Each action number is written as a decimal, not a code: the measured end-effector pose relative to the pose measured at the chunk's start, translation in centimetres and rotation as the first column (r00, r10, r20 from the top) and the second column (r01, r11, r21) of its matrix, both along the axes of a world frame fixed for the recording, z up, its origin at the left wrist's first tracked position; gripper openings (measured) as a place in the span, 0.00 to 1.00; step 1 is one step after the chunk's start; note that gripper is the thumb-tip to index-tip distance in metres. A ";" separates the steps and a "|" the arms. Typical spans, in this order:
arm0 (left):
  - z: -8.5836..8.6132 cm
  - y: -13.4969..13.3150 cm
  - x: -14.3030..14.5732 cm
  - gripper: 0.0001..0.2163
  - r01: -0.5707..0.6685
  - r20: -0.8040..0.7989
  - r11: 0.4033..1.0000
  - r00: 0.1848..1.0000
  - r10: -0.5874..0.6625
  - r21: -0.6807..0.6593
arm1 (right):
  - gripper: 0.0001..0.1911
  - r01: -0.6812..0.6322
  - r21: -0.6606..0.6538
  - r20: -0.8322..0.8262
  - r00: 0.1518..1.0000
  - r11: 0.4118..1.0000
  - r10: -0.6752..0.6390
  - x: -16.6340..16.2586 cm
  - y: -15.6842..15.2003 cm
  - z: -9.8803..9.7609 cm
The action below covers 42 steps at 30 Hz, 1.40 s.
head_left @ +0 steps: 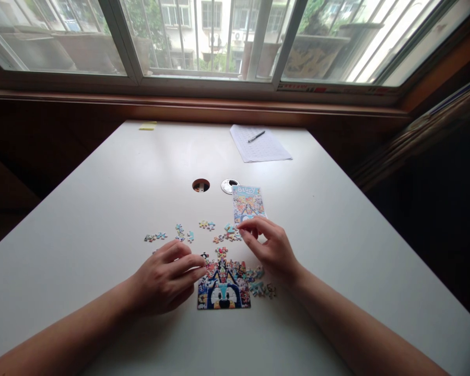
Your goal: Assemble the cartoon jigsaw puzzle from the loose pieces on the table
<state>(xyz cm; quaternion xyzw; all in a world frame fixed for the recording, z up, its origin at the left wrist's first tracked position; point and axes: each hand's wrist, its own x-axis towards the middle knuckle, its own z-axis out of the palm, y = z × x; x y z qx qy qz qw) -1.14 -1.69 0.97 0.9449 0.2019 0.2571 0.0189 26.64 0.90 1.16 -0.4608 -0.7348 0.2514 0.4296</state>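
A partly assembled jigsaw puzzle lies on the white table, showing a blue cartoon dog's face with an uneven upper edge. My left hand is at its left side, fingers curled and fingertips against the puzzle's upper left edge; whatever they may hold is hidden. Over the loose puzzle pieces above the puzzle, my right hand has thumb and index finger pinched on a small puzzle piece. Its fingertips are just below the picture card, which bears the word Bluey.
More loose pieces lie right of the puzzle, and others are scattered at upper left. Farther back are a round table hole, a metal ring cover, paper sheets with a pen, and a yellow note.
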 end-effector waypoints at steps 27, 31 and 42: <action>0.2 0.4 -0.7 0.09 -0.072 0.225 0.991 0.970 0.096 -0.113 | 0.06 0.378 -0.082 -0.420 0.826 0.922 -0.376 1.0 0.4 -0.6; 0.1 0.4 -0.7 0.10 -0.069 0.239 0.990 0.966 0.097 -0.120 | 0.05 0.379 -0.078 -0.446 0.814 0.922 -0.373 0.9 0.3 -0.5; -0.1 0.5 -0.7 0.11 -0.073 0.222 0.991 0.970 0.098 -0.116 | 0.06 0.413 -0.051 -0.438 0.809 0.909 -0.392 0.9 0.3 -0.5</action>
